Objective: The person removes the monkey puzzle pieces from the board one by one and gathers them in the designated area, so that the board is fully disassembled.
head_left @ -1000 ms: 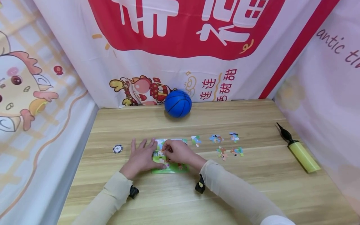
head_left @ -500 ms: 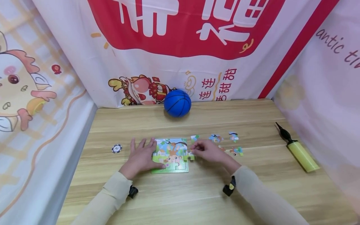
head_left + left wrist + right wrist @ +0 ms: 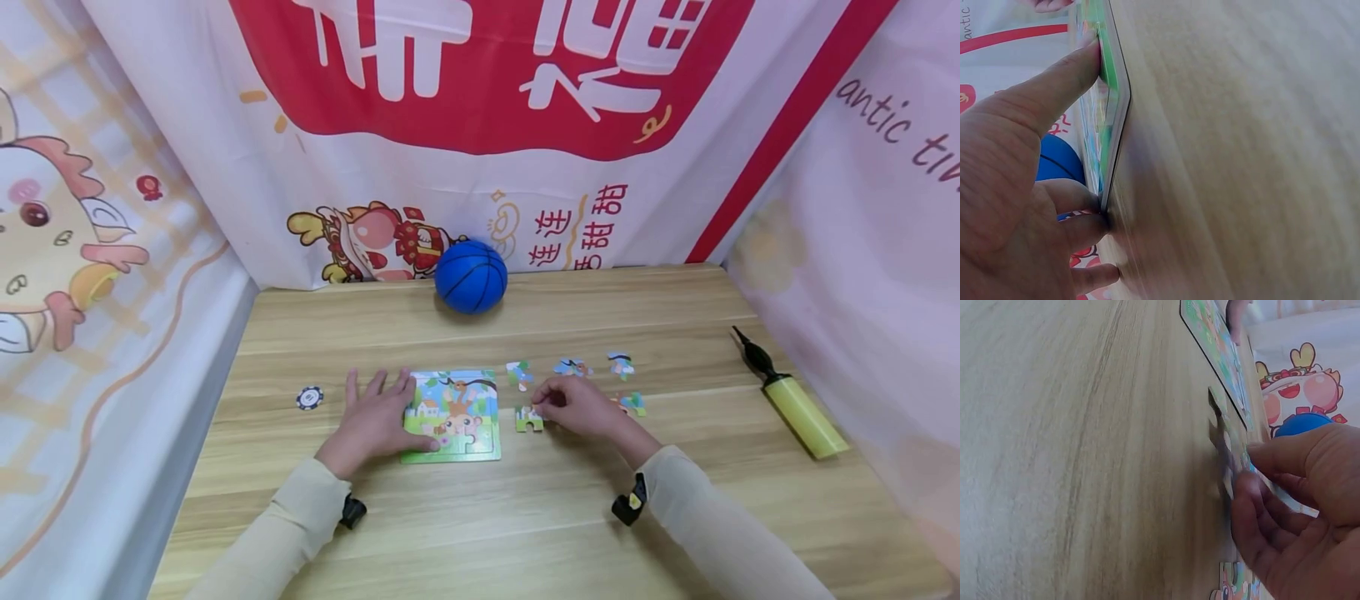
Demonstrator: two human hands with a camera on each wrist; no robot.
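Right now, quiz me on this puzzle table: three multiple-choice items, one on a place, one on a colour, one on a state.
1. Where is the ball?
A. at the table's far edge, by the cloth
B. beside the pump
C. on the puzzle board

2. What colour is the pump's barrel?
A. red
B. yellow
C. blue

3. What is the right hand doing?
A. lying flat on the board
B. gripping the pump
C. pinching a loose puzzle piece

Answers: 1 A, it sits against the backdrop. 2 B, the barrel is yellow with a black tip. 3 C, fingertips hold the piece beside the puzzle board.
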